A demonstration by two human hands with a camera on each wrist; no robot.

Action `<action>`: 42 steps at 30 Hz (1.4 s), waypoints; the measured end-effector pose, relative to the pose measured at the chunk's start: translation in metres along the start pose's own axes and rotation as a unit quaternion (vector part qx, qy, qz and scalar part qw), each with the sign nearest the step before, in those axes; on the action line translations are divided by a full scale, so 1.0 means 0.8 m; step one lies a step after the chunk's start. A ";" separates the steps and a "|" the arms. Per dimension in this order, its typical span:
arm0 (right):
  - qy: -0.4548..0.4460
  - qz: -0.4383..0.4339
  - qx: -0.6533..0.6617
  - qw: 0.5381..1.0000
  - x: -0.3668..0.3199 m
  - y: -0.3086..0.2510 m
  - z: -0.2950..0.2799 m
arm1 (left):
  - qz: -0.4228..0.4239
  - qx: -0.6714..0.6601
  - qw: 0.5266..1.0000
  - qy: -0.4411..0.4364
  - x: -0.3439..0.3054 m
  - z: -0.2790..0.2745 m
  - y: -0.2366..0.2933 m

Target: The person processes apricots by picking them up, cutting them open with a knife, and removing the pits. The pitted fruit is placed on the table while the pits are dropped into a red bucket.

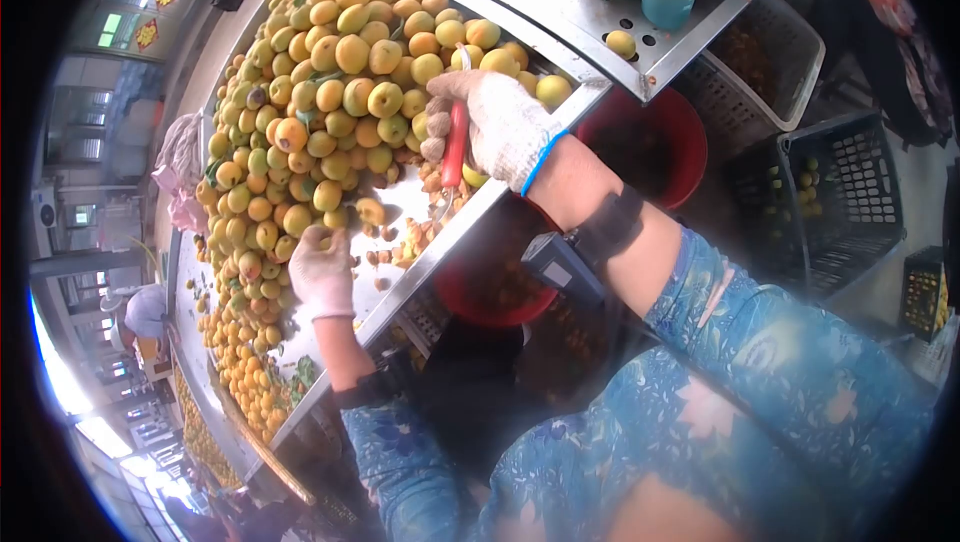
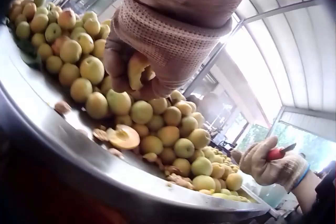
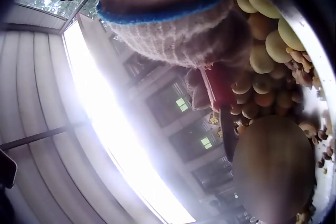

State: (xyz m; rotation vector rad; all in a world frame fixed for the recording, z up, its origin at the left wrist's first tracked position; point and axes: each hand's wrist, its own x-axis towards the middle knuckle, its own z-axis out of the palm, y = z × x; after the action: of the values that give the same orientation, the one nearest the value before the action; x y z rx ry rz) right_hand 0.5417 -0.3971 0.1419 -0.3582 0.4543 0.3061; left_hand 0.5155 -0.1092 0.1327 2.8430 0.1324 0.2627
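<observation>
The picking step seems to be in hand: an apricot is pinched by the gloved left hand at the near edge of the pile on the steel tray, and next it probably must be brought to the red-handled knife gripped in the right hand.

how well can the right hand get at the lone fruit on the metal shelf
Probably yes: the fruit lies in the open on the shelf, close beyond the right hand, nothing between. But its fingers grip a red knife, so grasping looks awkward.
</observation>
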 end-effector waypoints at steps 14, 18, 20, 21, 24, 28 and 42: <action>-0.016 -0.001 0.012 1.000 -0.005 0.004 0.000 | -0.039 0.260 0.943 -0.202 0.046 0.038 0.090; -0.015 -0.016 -0.026 0.999 -0.003 0.001 0.003 | -0.048 0.233 0.957 -0.168 0.049 0.024 0.067; -0.021 -0.011 -0.027 0.999 0.003 0.006 0.005 | -0.068 0.210 0.965 -0.143 0.032 -0.013 0.066; -0.027 -0.013 -0.025 0.999 0.009 0.009 0.002 | -0.041 0.167 0.982 -0.082 0.020 -0.028 0.044; -0.012 -0.012 -0.010 1.000 0.003 0.009 0.000 | -0.027 0.274 0.959 -0.070 -0.031 -0.101 -0.016; 0.040 -0.035 0.019 0.998 -0.012 0.010 0.008 | -0.181 0.357 0.867 -0.297 -0.107 -0.167 -0.092; -0.036 -0.031 -0.209 0.977 -0.037 0.064 0.023 | -0.090 0.205 0.961 -0.165 0.043 -0.002 0.023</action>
State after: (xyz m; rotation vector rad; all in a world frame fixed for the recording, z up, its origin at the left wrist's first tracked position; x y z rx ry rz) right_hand 0.5047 -0.3499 0.1579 -0.7683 0.3042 0.3535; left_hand 0.5501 -0.1223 0.1451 3.1995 0.4168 -0.3159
